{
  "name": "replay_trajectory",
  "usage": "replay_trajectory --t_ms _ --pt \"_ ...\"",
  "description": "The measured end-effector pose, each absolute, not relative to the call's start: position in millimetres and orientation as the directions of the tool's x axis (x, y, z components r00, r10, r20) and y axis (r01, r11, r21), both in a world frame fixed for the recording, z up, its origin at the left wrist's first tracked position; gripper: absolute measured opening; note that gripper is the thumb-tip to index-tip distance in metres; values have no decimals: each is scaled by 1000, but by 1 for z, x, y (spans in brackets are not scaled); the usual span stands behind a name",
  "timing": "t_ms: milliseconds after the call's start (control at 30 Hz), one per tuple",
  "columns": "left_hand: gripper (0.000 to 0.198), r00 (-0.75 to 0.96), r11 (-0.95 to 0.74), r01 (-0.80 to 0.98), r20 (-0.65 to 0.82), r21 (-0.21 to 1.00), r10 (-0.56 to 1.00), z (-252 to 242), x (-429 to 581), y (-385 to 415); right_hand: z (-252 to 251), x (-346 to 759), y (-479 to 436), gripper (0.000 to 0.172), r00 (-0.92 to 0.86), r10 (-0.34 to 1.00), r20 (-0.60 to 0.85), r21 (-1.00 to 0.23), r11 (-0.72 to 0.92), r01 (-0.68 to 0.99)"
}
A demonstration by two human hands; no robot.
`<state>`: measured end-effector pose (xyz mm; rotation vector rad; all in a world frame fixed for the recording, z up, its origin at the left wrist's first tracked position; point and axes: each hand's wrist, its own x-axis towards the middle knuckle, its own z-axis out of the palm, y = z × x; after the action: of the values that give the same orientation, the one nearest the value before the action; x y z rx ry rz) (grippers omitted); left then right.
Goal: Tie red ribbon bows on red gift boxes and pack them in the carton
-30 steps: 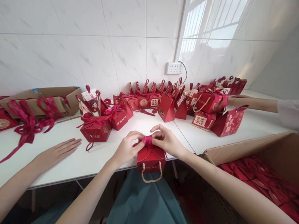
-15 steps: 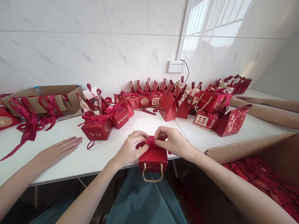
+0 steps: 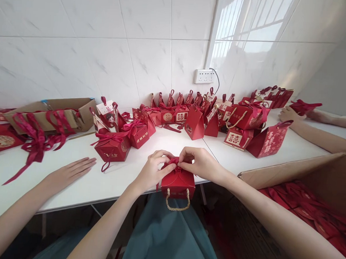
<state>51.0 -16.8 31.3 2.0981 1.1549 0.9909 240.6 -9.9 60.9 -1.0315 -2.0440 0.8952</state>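
Shows, at the near edge of the table (image 3: pixel 106 184), one red box (image 3: pixel 177 182), one ribbon (image 3: pixel 175 160) pinched by left hand (image 3: pixel 154 169) and right hand (image 3: pixel 199 163); unlike earlier, includes one red item (image 3: pixel 304 108) at co-worker's hands (image 3: pixel 292 115), table's right.

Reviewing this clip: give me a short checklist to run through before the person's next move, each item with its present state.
1. Left hand on the shiny red ribbon atop the red cardboard box: ok, fingers and thumb at it.
2. Right hand on the ribbon: ok, fingertips pinched together there.
3. Ribbon tied tight: cannot tell, fingers partly cover it.
4. Box fully on the white table: not ok, its front shows past the near edge.
5. Tan twisted-rope handle clear of both hands: ok, it hangs in front.
6. Co-worker's hand apart from the box: ok, resting on the table, further left.
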Motion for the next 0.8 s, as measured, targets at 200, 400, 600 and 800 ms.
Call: replay_trajectory --t_ms 200,400,600,800 --pt "19 372 -433 356 299 828 879 29 51 -16 60 239 -12 9 -419 864 278 -781 457 425" --pt "20 366 -460 384 325 801 872 33 55 -16 59 237 -13 12 -415 861 294 -777 468 421" --pt "23 324 -488 377 381 787 866 29 53 -17 60 241 -9 5 -402 880 255 -805 423 416" --pt "19 327 -445 375 333 813 884 28 53 -15 61 237 -10 7 -394 885 248 -848 395 353"
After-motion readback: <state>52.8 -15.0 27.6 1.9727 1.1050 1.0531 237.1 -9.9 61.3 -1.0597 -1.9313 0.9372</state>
